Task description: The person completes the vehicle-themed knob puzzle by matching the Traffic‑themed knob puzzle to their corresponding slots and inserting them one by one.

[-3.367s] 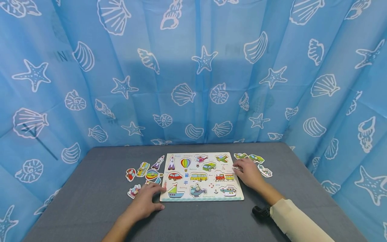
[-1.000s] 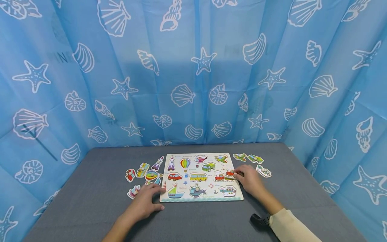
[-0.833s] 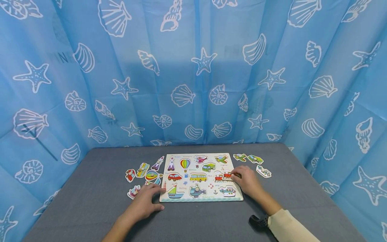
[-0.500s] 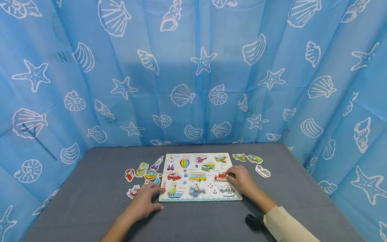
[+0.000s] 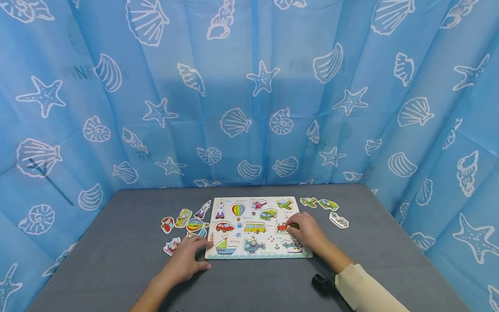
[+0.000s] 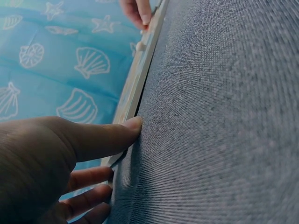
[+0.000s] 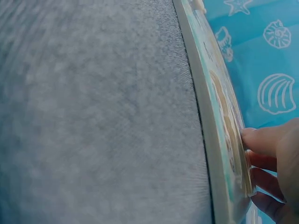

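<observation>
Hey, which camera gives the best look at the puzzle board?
The head view: it shows the puzzle board nearly whole from above, the right hand covering part. The left wrist view gives its edge, steeply slanted and partly behind the left hand; the right wrist view, its edge and foreshortened face.

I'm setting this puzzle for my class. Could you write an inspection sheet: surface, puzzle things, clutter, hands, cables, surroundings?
Surface: table covered in grey cloth.
Puzzle board: flat on the table; submarine piece sits in its place.
Train piece: at the board's train picture, partly hidden; cannot tell if seated.
Loose pieces: six seen left of the board, three right.
Clutter: nothing seen beyond the loose pieces.
Left hand: at the board's left edge, grips nothing.
Right hand: pinches the train piece; black device at the wrist.
Cables: nothing seen.
Surroundings: blue curtain with shell and starfish prints.
</observation>
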